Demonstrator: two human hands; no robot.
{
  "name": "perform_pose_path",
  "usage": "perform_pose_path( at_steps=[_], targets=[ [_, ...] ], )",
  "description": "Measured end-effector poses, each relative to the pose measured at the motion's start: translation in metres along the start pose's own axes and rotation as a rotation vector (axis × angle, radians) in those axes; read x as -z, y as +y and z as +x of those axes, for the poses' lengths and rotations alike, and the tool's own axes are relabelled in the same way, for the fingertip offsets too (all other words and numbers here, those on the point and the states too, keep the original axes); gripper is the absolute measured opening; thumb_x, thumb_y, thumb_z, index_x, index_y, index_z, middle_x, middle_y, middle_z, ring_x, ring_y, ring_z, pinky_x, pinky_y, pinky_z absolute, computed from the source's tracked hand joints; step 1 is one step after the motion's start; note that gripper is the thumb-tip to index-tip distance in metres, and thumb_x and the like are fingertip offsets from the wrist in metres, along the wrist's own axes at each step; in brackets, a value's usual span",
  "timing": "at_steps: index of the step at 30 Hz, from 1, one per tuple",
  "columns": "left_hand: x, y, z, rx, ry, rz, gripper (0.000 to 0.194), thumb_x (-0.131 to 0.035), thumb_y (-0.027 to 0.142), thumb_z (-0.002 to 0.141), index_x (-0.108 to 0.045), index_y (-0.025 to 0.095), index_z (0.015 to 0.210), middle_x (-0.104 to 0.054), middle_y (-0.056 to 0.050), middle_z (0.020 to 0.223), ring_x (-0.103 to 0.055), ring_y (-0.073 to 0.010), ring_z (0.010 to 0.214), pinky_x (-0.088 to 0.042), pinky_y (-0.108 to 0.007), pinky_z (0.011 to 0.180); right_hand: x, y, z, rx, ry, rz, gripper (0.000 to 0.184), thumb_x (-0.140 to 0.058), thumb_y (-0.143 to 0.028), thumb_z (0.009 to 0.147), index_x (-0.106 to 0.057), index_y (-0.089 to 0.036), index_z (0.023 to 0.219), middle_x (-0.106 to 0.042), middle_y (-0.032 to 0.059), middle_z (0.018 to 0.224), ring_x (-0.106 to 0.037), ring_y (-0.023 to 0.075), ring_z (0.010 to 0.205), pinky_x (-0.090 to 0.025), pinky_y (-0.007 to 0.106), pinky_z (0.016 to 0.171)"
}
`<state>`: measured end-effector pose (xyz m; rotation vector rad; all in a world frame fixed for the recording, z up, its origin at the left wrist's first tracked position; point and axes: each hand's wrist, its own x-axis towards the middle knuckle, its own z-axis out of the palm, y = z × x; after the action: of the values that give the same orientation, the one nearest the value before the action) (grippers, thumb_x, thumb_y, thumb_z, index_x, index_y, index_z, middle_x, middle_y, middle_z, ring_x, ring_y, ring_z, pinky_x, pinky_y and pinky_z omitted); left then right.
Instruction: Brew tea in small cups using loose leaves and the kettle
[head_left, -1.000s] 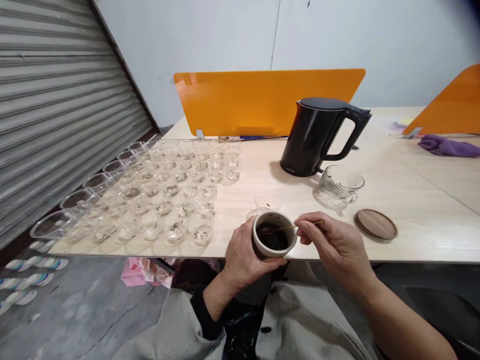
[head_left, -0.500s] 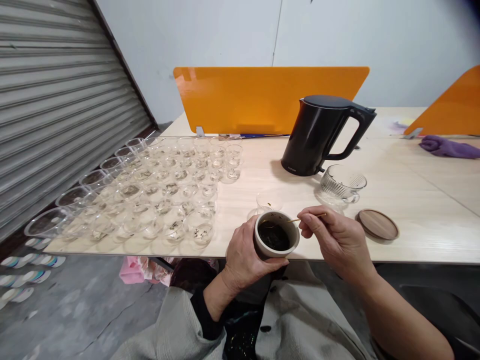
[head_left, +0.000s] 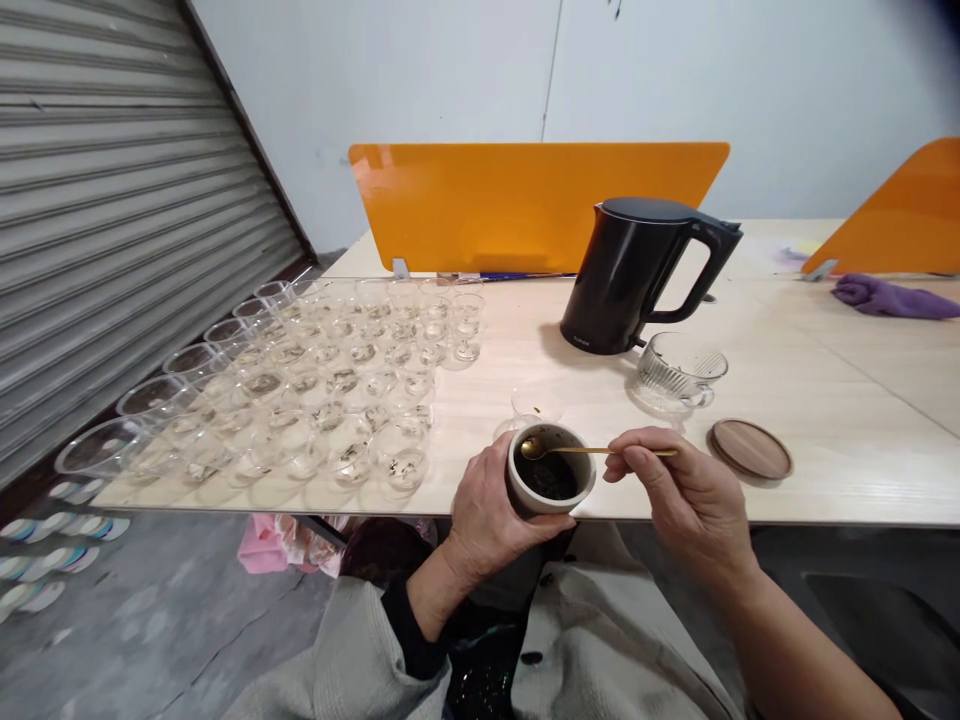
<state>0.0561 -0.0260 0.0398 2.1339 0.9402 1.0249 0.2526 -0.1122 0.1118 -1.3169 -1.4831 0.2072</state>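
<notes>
My left hand (head_left: pixel 495 510) is wrapped round a pale ceramic cup (head_left: pixel 526 497), held tilted at the table's front edge. Dark contents (head_left: pixel 556 478), which look like loose tea leaves, lie inside it. Between thumb and fingers, my right hand (head_left: pixel 694 490) pinches a thin gold spoon (head_left: pixel 581 450); the spoon's bowl is over the cup's inside, near the far left wall. Just behind the cup stands a clear plastic cup (head_left: pixel 536 403) with a small dark bit in it, partly hidden by the ceramic cup and my left hand.
Rows of clear plastic cups (head_left: pixel 322 385) with dark bits in them cover the table's left side. A black kettle (head_left: pixel 630 275), a ribbed glass cup (head_left: pixel 679 368) and a round wooden lid or coaster (head_left: pixel 750 448) stand right. An orange divider (head_left: pixel 525 205) runs behind.
The spoon's bowl has come up out of the dark contents and now shows near the cup's rim. My right hand has shifted slightly right; my left hand holds still.
</notes>
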Motion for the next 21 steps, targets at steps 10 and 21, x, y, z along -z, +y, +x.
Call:
perform_pose_path(
  at_steps=[10,21],
  targets=[
    [0.000,-0.001,0.000,0.000,0.001,0.007,0.101,-0.090,0.062,0.064,-0.045,0.024,0.145,-0.064,-0.013,0.135,-0.064,-0.0369,0.122,-0.053,-0.056,0.105,0.003,0.001,-0.010,-0.037,0.006,-0.016,0.013,-0.057,-0.022,0.104,-0.069,-0.027,0.106,-0.070,-0.0021,0.081,-0.068,0.0125,0.072,-0.053,0.025,0.070],
    [-0.001,-0.001,0.000,-0.022,0.022,0.026,0.101,-0.090,0.060,0.064,-0.044,0.024,0.146,-0.064,-0.014,0.136,-0.065,-0.0371,0.122,-0.055,-0.056,0.104,-0.015,-0.018,0.021,0.143,-0.086,-0.266,0.014,-0.055,-0.023,0.104,-0.066,-0.020,0.095,-0.070,0.0010,0.080,-0.066,0.0119,0.068,-0.050,0.025,0.066]
  ],
)
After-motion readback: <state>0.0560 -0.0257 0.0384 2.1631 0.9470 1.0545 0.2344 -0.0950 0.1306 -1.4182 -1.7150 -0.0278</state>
